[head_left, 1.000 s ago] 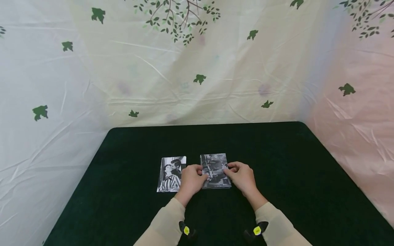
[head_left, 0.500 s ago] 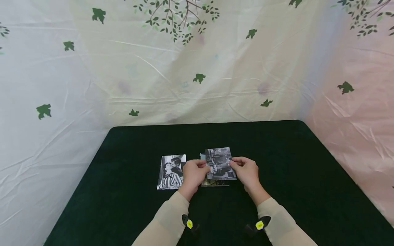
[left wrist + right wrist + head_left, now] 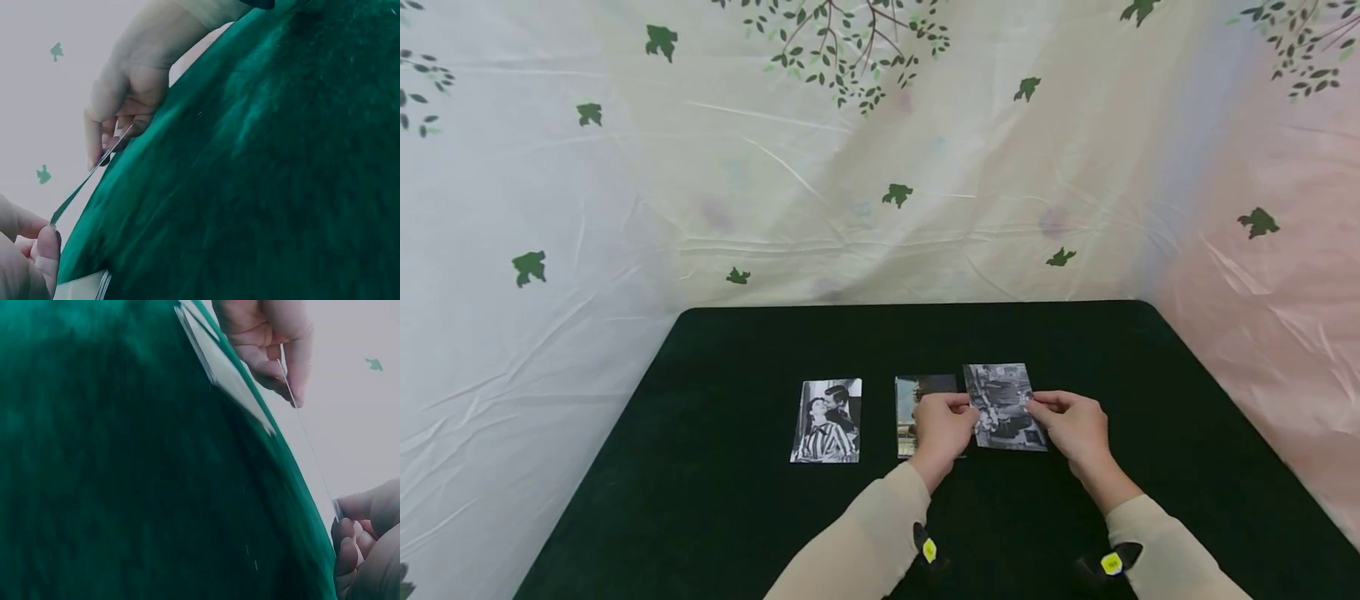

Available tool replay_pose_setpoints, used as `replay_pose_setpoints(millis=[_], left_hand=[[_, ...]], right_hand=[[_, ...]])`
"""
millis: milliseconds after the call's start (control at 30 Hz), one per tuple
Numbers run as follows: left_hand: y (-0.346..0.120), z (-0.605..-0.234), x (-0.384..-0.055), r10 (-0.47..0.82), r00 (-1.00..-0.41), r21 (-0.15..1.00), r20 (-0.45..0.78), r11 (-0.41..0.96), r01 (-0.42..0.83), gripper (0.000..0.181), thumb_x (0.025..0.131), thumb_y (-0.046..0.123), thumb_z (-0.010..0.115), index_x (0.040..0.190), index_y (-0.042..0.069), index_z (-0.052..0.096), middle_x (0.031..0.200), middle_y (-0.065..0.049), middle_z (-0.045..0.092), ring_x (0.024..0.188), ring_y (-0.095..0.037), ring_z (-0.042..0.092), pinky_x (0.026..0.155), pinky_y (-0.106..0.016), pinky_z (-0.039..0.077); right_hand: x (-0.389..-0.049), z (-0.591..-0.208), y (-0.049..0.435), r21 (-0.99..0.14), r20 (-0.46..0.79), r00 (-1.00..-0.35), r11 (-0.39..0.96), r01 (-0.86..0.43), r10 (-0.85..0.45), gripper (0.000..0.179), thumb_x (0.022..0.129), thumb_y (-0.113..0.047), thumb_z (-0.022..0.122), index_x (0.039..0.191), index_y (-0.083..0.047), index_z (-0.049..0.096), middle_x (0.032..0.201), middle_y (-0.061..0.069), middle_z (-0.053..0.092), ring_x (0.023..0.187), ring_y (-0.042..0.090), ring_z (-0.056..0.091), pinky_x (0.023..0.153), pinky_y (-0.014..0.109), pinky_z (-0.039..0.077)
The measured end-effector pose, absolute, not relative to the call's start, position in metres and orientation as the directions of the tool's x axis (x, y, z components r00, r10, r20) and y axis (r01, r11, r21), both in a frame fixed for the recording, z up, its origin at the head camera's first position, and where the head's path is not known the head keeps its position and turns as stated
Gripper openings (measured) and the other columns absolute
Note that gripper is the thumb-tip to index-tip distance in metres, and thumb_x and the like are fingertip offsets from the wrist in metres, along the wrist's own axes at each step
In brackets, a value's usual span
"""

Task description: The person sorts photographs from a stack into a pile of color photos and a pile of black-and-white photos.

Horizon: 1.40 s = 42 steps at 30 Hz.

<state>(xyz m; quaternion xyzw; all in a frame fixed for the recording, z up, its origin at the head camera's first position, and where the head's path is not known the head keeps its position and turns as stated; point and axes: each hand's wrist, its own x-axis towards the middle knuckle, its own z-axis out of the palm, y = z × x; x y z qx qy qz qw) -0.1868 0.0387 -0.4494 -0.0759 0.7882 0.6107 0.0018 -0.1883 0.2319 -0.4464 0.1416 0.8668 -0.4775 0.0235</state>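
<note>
A black-and-white photo card (image 3: 1002, 407) is held above the table, pinched at its left edge by my left hand (image 3: 942, 429) and at its right edge by my right hand (image 3: 1078, 429). Both wrist views show this card almost edge-on, clear of the cloth. Beneath and behind my left hand lies a stack of photo cards (image 3: 906, 408) with a coloured picture on top, partly hidden. Farther left, a second black-and-white photo card (image 3: 826, 423), showing a person in stripes, lies flat. The stack's layered edges (image 3: 200, 353) appear in the right wrist view.
A dark green cloth (image 3: 737, 517) covers the table, whose rounded far corners meet a pale fabric backdrop (image 3: 820, 208) printed with leaves. The fabric also runs along both sides.
Both hands have lifted the black-and-white photo card off the stack and carried it right. The coloured picture under it now shows. The card at the left stays put.
</note>
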Motion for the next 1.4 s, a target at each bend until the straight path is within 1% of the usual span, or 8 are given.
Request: replay_pose_setpoints(millis=[200, 333, 467, 700, 900, 1233, 1300, 1400], left_hand=[[0.067, -0.452, -0.189, -0.152, -0.988, 0.923, -0.026, 0.376, -0.082, 0.015, 0.081, 0.012, 0.075, 0.096, 0.014, 0.078, 0.071, 0.013, 0.064, 0.068, -0.004, 0.056, 0.061, -0.027, 0.046], [0.078, -0.454, -0.191, -0.161, -0.987, 0.909, -0.008, 0.41, -0.074, 0.014, 0.081, 0.013, 0.075, 0.094, 0.014, 0.079, 0.07, 0.013, 0.063, 0.067, -0.003, 0.057, 0.062, -0.027, 0.047], [0.085, -0.458, -0.194, -0.16, -0.987, 0.909, 0.005, 0.413, -0.062, 0.012, 0.082, 0.009, 0.074, 0.092, 0.012, 0.078, 0.07, 0.012, 0.064, 0.069, -0.003, 0.058, 0.065, -0.026, 0.048], [0.087, -0.463, -0.195, -0.141, -0.99, 0.907, -0.012, 0.416, -0.071, 0.013, 0.082, 0.005, 0.072, 0.093, 0.009, 0.078, 0.076, 0.007, 0.067, 0.071, -0.004, 0.059, 0.066, -0.027, 0.05], [0.087, -0.467, -0.196, -0.139, -0.99, 0.885, 0.036, 0.465, -0.033, 0.011, 0.08, 0.005, 0.073, 0.089, 0.009, 0.078, 0.078, 0.004, 0.069, 0.074, -0.005, 0.06, 0.068, -0.028, 0.051], [0.088, -0.467, -0.195, -0.114, -0.993, 0.86, 0.035, 0.51, -0.029, 0.011, 0.082, 0.004, 0.07, 0.091, 0.006, 0.077, 0.088, -0.002, 0.072, 0.077, -0.008, 0.061, 0.073, -0.031, 0.052], [0.088, -0.467, -0.195, -0.112, -0.992, 0.851, 0.05, 0.525, -0.017, 0.011, 0.082, 0.003, 0.07, 0.089, 0.005, 0.077, 0.087, -0.002, 0.072, 0.078, -0.008, 0.061, 0.073, -0.032, 0.053], [0.088, -0.467, -0.194, -0.108, -0.992, 0.841, 0.07, 0.541, 0.0, 0.009, 0.081, 0.003, 0.07, 0.085, 0.005, 0.077, 0.081, -0.001, 0.071, 0.073, -0.007, 0.059, 0.068, -0.03, 0.052]], right_hand=[[-0.187, -0.45, 0.256, -0.785, -0.142, -0.953, 0.556, 0.272, 0.266, 0.044, 0.092, -0.041, 0.063, 0.123, -0.01, 0.065, 0.119, 0.014, 0.062, 0.099, 0.023, 0.054, 0.07, 0.029, 0.046], [-0.188, -0.453, 0.265, -0.771, -0.12, -0.952, 0.578, 0.269, 0.283, 0.046, 0.091, -0.043, 0.063, 0.123, -0.01, 0.065, 0.121, 0.015, 0.063, 0.102, 0.024, 0.054, 0.072, 0.031, 0.045], [-0.19, -0.456, 0.269, -0.759, -0.12, -0.95, 0.59, 0.276, 0.29, 0.047, 0.09, -0.043, 0.064, 0.122, -0.009, 0.066, 0.12, 0.017, 0.064, 0.104, 0.026, 0.054, 0.073, 0.033, 0.044], [-0.19, -0.462, 0.271, -0.757, -0.159, -0.944, 0.578, 0.304, 0.288, 0.047, 0.089, -0.045, 0.065, 0.12, -0.009, 0.067, 0.126, 0.02, 0.059, 0.108, 0.029, 0.051, 0.078, 0.039, 0.041], [-0.19, -0.466, 0.271, -0.753, -0.17, -0.947, 0.584, 0.303, 0.272, 0.046, 0.09, -0.045, 0.064, 0.121, -0.01, 0.067, 0.127, 0.02, 0.059, 0.107, 0.029, 0.051, 0.078, 0.039, 0.04], [-0.189, -0.47, 0.269, -0.733, -0.168, -0.947, 0.607, 0.306, 0.275, 0.047, 0.09, -0.048, 0.063, 0.12, -0.012, 0.068, 0.128, 0.02, 0.058, 0.109, 0.032, 0.051, 0.081, 0.044, 0.039], [-0.189, -0.47, 0.268, -0.729, -0.166, -0.947, 0.612, 0.307, 0.277, 0.047, 0.09, -0.049, 0.062, 0.12, -0.013, 0.068, 0.128, 0.02, 0.058, 0.109, 0.032, 0.051, 0.081, 0.044, 0.039], [-0.188, -0.47, 0.268, -0.724, -0.161, -0.947, 0.618, 0.305, 0.278, 0.047, 0.09, -0.048, 0.062, 0.12, -0.013, 0.068, 0.129, 0.02, 0.057, 0.109, 0.032, 0.05, 0.081, 0.045, 0.039]])
